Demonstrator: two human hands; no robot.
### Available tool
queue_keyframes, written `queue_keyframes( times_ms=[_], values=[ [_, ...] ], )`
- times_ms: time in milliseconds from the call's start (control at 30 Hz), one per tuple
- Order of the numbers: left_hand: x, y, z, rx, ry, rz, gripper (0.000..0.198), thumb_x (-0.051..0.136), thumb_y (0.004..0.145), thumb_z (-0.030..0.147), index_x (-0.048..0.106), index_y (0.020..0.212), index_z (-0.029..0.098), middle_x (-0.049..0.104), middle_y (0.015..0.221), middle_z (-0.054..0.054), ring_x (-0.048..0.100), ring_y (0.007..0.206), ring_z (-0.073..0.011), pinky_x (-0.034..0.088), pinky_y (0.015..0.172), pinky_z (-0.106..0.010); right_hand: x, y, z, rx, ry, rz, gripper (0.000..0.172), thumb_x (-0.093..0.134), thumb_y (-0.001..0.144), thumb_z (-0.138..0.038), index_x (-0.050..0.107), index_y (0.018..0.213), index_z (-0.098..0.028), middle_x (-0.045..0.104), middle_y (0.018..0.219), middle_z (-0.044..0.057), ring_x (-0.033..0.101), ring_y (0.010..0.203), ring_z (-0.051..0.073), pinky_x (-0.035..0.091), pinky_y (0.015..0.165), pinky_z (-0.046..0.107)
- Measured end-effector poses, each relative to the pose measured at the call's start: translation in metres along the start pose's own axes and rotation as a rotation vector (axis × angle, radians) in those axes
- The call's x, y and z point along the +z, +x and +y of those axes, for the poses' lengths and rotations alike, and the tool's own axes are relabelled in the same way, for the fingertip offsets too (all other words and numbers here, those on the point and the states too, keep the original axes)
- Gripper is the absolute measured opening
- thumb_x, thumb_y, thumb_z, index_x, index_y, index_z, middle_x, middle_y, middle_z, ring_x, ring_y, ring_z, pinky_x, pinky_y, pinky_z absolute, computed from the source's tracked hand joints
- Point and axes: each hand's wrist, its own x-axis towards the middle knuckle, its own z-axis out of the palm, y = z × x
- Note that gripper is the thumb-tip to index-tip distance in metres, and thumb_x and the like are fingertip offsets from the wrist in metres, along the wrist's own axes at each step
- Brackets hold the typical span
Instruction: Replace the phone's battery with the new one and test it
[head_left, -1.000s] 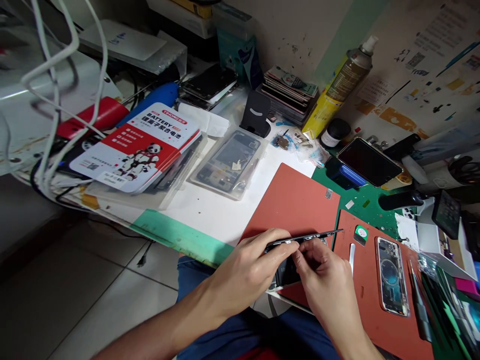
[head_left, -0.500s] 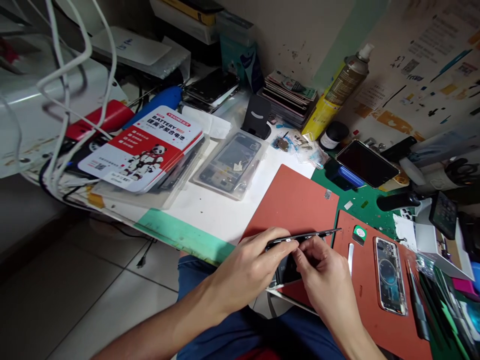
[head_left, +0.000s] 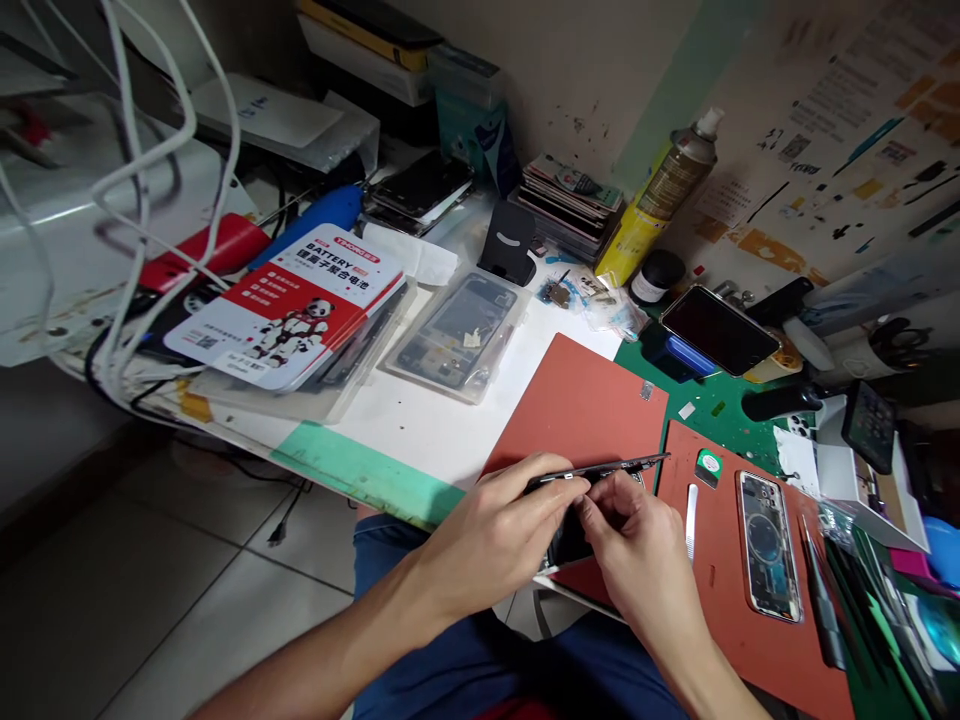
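Note:
My left hand (head_left: pixel 504 528) grips a thin dark phone screen (head_left: pixel 619 467) by its edge, fingers above and thumb side below. The screen is held tilted over an opened phone body (head_left: pixel 564 543) lying at the front edge of an orange-red mat (head_left: pixel 585 400). My right hand (head_left: pixel 646 545) is closed beneath the screen, its thumb and index finger pinched together inside the gap. Whatever sits between those fingertips is hidden. Just right of that hand lies a slim silver tool (head_left: pixel 691 521).
A phone back housing (head_left: pixel 770 545) rests on the right mat, with tweezers (head_left: pixel 823 600) beside it. A green-and-white piece (head_left: pixel 707 467) lies nearby. Further back are a battery box (head_left: pixel 289 305), a clear case (head_left: pixel 457 335), a spray can (head_left: pixel 660 200) and a propped phone (head_left: pixel 721 330).
The camera view has shifted slightly, so the bench items sit a little further left. Both hands keep nearly the same hold, with the screen still tilted over the phone body.

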Motion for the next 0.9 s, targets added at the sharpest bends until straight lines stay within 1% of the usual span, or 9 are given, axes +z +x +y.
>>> queue_keyframes(
  times_ms=[133, 233, 400, 533, 700, 767, 900],
  values=[
    [0.0014, -0.0011, -0.0014, 0.012, 0.005, -0.021, 0.037, 0.052, 0.100, 0.000, 0.067, 0.129, 0.017, 0.070, 0.120, -0.009, 0.071, 0.104, -0.0179, 0.064, 0.090, -0.032, -0.0083, -0.0025, 0.0057, 0.099, 0.148, -0.011, 0.038, 0.063, 0.092, -0.060, 0.059, 0.078, -0.024, 0.058, 0.060, -0.004, 0.048, 0.050, 0.014, 0.034, 0.050, 0.027],
    [0.0031, -0.0021, -0.0030, 0.014, 0.019, -0.029, 0.038, 0.052, 0.100, 0.000, 0.066, 0.131, 0.019, 0.070, 0.120, -0.008, 0.071, 0.105, -0.0181, 0.064, 0.091, -0.034, -0.0116, -0.0036, 0.0092, 0.128, 0.174, 0.029, 0.042, 0.064, 0.091, -0.064, 0.059, 0.080, -0.024, 0.058, 0.058, -0.004, 0.050, 0.049, 0.015, 0.036, 0.051, 0.027],
    [0.0042, -0.0031, -0.0030, 0.003, 0.036, -0.029, 0.040, 0.051, 0.100, 0.000, 0.065, 0.132, 0.019, 0.069, 0.121, -0.009, 0.072, 0.105, -0.0190, 0.065, 0.090, -0.035, -0.0070, -0.0013, 0.0067, 0.071, 0.081, 0.056, 0.039, 0.064, 0.091, -0.060, 0.061, 0.077, -0.024, 0.061, 0.063, -0.003, 0.048, 0.052, 0.015, 0.034, 0.052, 0.028],
    [0.0039, -0.0031, -0.0013, -0.004, 0.054, -0.020, 0.039, 0.050, 0.100, 0.001, 0.067, 0.131, 0.019, 0.070, 0.120, -0.009, 0.072, 0.104, -0.0188, 0.065, 0.090, -0.035, -0.0029, 0.0022, 0.0057, 0.057, 0.036, 0.073, 0.037, 0.063, 0.092, -0.057, 0.061, 0.075, -0.025, 0.058, 0.061, -0.004, 0.044, 0.051, 0.015, 0.030, 0.052, 0.028],
    [0.0035, -0.0033, -0.0007, 0.001, 0.061, -0.007, 0.038, 0.053, 0.099, 0.001, 0.067, 0.129, 0.019, 0.070, 0.120, -0.008, 0.072, 0.105, -0.0186, 0.065, 0.091, -0.034, -0.0024, 0.0026, 0.0063, 0.016, 0.004, 0.100, 0.036, 0.064, 0.093, -0.054, 0.062, 0.073, -0.024, 0.060, 0.063, -0.003, 0.045, 0.053, 0.015, 0.031, 0.053, 0.029],
    [0.0033, -0.0032, -0.0007, -0.001, 0.057, -0.010, 0.038, 0.054, 0.098, 0.000, 0.067, 0.129, 0.018, 0.069, 0.121, -0.008, 0.072, 0.105, -0.0186, 0.064, 0.092, -0.033, -0.0029, 0.0022, 0.0054, 0.012, -0.014, 0.100, 0.036, 0.063, 0.093, -0.054, 0.062, 0.073, -0.024, 0.059, 0.061, -0.004, 0.043, 0.052, 0.014, 0.031, 0.053, 0.028],
    [0.0028, -0.0025, -0.0007, -0.002, 0.065, -0.003, 0.038, 0.055, 0.098, 0.000, 0.067, 0.129, 0.018, 0.069, 0.122, -0.008, 0.072, 0.105, -0.0185, 0.064, 0.093, -0.033, -0.0044, 0.0023, 0.0029, -0.003, -0.059, 0.097, 0.037, 0.061, 0.094, -0.054, 0.061, 0.072, -0.024, 0.051, 0.056, -0.006, 0.036, 0.049, 0.013, 0.028, 0.050, 0.027]
  ],
)
